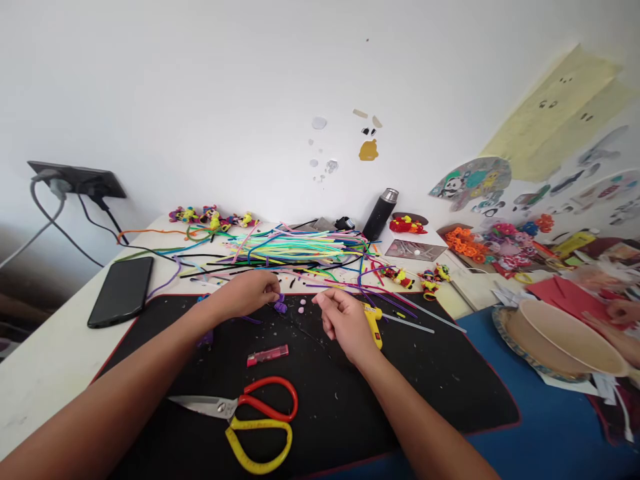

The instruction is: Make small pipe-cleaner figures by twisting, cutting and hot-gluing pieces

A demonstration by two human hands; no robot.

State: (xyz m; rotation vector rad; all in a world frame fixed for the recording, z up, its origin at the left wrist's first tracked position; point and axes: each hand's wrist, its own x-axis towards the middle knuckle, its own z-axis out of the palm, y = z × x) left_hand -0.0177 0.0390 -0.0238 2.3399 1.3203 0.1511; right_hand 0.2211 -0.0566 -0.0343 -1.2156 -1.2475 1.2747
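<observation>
My left hand (pixel 257 292) is closed at the back of the black mat (pixel 320 413), its fingertips by a small purple coiled piece (pixel 281 307); what they pinch is too small to make out. To the right, my right hand (pixel 344 322) has its fingers curled and thumb near the index finger, and whether it holds anything is hidden. Between the hands lie small pale pink pieces (pixel 302 306). A yellow glue gun (pixel 373 327) sits partly behind my right hand. Nearer me are a red cutter (pixel 267 355) and scissors (pixel 229 408) with red and yellow handles.
Colourful pipe cleaners (pixel 300 248) are piled along the wall beside a black bottle (pixel 381 213). A phone (pixel 121 291) lies at left. On the right are a bowl (pixel 570 337), small figures (pixel 430 283) and another person's hands (pixel 617 330).
</observation>
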